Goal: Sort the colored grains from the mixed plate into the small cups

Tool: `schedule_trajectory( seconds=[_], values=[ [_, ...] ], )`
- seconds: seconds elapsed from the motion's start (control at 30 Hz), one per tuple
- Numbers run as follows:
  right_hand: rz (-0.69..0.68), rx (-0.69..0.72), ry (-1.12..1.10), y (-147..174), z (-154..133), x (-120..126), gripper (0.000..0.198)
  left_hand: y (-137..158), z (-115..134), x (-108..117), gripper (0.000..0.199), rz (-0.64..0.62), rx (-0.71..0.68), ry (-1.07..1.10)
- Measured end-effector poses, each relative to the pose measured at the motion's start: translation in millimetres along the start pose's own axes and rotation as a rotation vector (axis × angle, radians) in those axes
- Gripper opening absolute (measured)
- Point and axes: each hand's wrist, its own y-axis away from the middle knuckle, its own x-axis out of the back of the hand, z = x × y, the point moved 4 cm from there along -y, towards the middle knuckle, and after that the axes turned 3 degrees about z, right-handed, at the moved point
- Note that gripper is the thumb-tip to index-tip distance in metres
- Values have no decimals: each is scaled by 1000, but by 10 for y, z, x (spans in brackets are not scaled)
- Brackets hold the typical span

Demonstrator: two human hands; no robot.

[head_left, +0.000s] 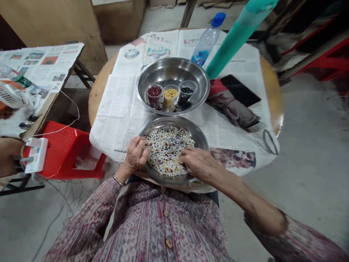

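A shallow steel dish [203, 139] lies close to my body, spread with mixed white, black, yellow and dark red grains and beans [169, 149]. At its left rim is my left hand [137, 153], fingers curled together; what they hold, if anything, is hidden. My right hand [195, 162] reaches over the right part of the dish, its fingertips pinched down at the grains. Just beyond stands a larger steel basin [174, 65] with three clear plastic cups inside: one of red beans [154, 95], one of yellow grains [170, 97] and one of black beans [186, 94]. Some loose beans lie beside the cups.
Newspaper [120, 94] covers the round table. A plastic bottle with blue cap [205, 42], a green tube [234, 40], a folded umbrella [234, 107] and a dark tablet-like slab [241, 90] stand or lie beyond. To the left are a red stool [64, 153] and a power strip [36, 154].
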Motion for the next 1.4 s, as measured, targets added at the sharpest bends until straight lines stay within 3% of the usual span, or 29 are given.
schedule_trajectory(
  seconds=[0.17, 0.37, 0.47, 0.63, 0.73, 0.87, 0.97, 1.13, 1.23, 1.4],
  values=[
    [129, 69, -90, -461, -270, 107, 48, -1, 8, 7, 13, -7, 12, -3],
    [123, 296, -150, -544, -677, 3, 17, 11, -15, 1, 14, -19, 46, -10],
    [164, 203, -28, -493, -491, 6, 15, 16, -22, -8, 14, -22, 44, -11],
    [343, -183, 29, -481, 94, 144, 27, 11, -14, -6, 13, -4, 25, 10],
    [392, -311, 13, -571, 164, 155, 35, 6, -15, -3, 13, -9, 33, 11],
    [216, -138, -59, -618, -103, 104, 26, 2, -13, 1, 14, -8, 30, 12],
    [54, 43, -150, -411, -321, 113, 16, 1, -11, -1, 14, -3, 20, 12],
    [-107, 120, -200, -39, -454, 90, 18, -5, -5, 3, 13, 3, 21, 15],
    [-77, 72, -148, -62, -363, 42, 22, -7, -3, 5, 14, -7, 34, 9],
    [169, -191, -13, -309, -74, 78, 32, 2, -23, -3, 15, -22, 65, 11]
  ],
)
